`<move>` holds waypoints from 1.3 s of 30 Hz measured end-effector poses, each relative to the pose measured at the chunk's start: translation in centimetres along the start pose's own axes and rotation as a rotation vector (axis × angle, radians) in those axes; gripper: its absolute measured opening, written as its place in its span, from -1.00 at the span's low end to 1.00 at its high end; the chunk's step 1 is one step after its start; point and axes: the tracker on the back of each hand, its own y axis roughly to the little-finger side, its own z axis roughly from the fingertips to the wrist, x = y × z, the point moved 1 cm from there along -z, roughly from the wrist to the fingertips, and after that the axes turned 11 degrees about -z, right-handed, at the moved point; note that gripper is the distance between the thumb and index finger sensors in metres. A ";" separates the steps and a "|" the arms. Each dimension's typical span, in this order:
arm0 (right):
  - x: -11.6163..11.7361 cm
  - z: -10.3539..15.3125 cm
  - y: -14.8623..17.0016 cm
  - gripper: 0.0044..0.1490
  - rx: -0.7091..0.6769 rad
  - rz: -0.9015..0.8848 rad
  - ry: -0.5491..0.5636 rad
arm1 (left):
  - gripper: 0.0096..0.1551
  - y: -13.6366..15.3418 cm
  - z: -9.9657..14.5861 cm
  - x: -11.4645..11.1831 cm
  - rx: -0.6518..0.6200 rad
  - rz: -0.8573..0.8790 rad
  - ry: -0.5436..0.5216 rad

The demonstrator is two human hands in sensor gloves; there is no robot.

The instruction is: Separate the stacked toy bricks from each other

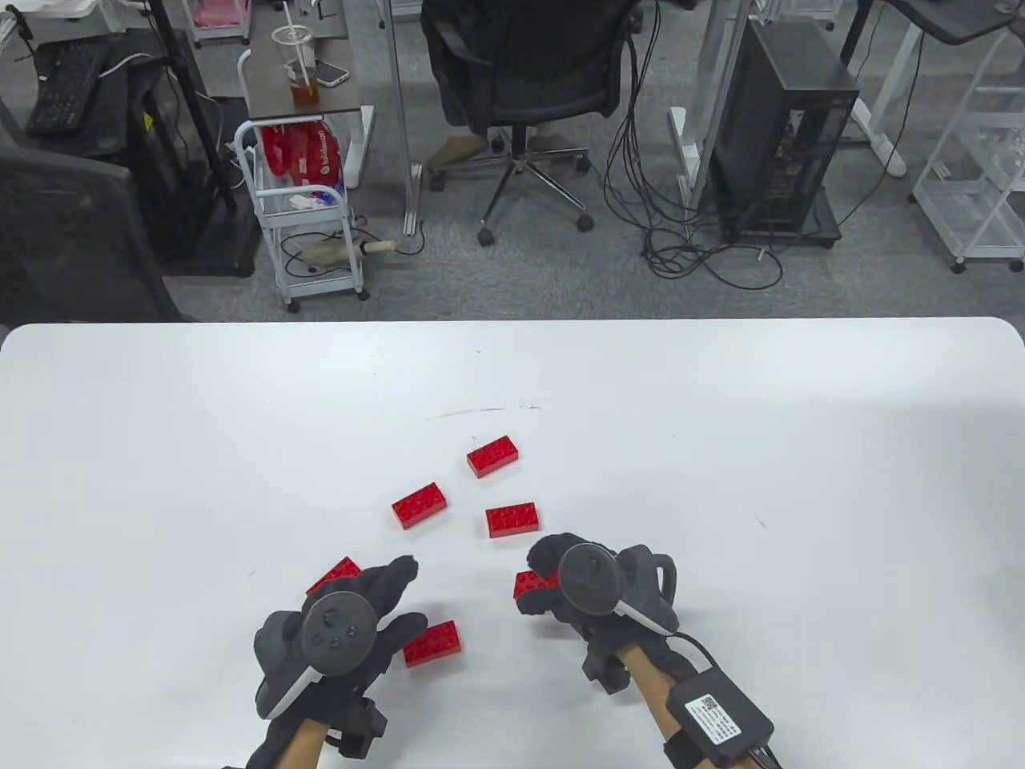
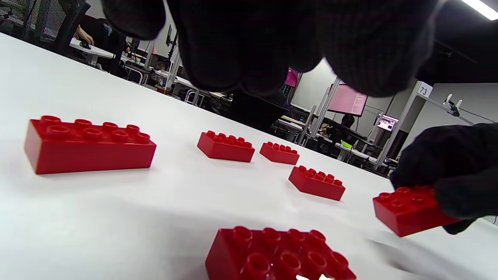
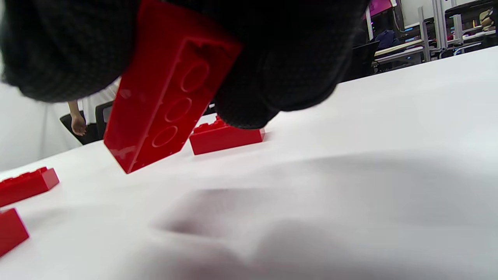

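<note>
Several red toy bricks lie single on the white table [image 1: 721,416]: three in the middle [image 1: 492,456] [image 1: 419,505] [image 1: 512,519], one beside my left hand's fingers [image 1: 334,574] and one just right of that hand [image 1: 432,643]. My right hand [image 1: 538,578] grips one red brick [image 1: 530,584] just above the table; the right wrist view shows its hollow underside [image 3: 167,93], tilted, clear of the surface. My left hand [image 1: 392,597] is empty, its fingers spread above the table. In the left wrist view the held brick [image 2: 408,210] is at the right.
The table's far edge runs across the table view, with an office chair [image 1: 520,72], a trolley [image 1: 308,216] and a computer tower [image 1: 781,132] on the floor beyond. A thin scratch mark [image 1: 472,412] lies beyond the bricks.
</note>
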 end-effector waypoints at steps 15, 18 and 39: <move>2.2 -1.7 -1.1 -0.19 0.027 0.110 -0.044 | -0.15 0.9 -0.1 0.4 0.010 0.055 -0.004; 2.2 -1.6 -1.3 -0.19 0.015 0.164 -0.065 | -0.14 0.8 -0.1 0.4 0.007 0.050 0.000; 4.2 -0.9 -2.7 -0.22 -0.034 0.474 -0.147 | -0.14 0.4 -0.4 -0.1 0.003 0.014 0.051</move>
